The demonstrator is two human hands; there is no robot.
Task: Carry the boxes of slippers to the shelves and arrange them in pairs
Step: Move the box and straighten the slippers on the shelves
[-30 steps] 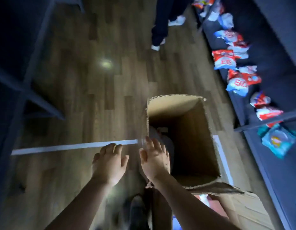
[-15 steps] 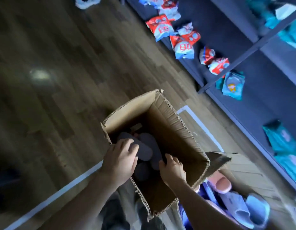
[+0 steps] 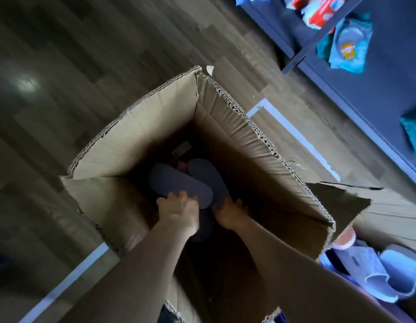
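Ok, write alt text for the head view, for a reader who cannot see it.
Both hands reach into an open cardboard box on a wood floor: the left hand grips a dark slipper, the right hand touches a second slipper. Shelves with packets stand at right.

Left hand point(image 3: 179, 213): from box point(image 3: 141, 136) rim down inside, now gripping dark slipper point(image 3: 176, 183).
Right hand point(image 3: 230, 214): deeper too, seemingly holding second slipper point(image 3: 208, 173).

Both my bare forearms reach forward and down, close together. My left hand point(image 3: 179, 212) is knuckles up, fingers curled over the edge of a dark slipper point(image 3: 176, 180). My right hand point(image 3: 230, 213) is just beside it, fingertips hidden, grip unclear.
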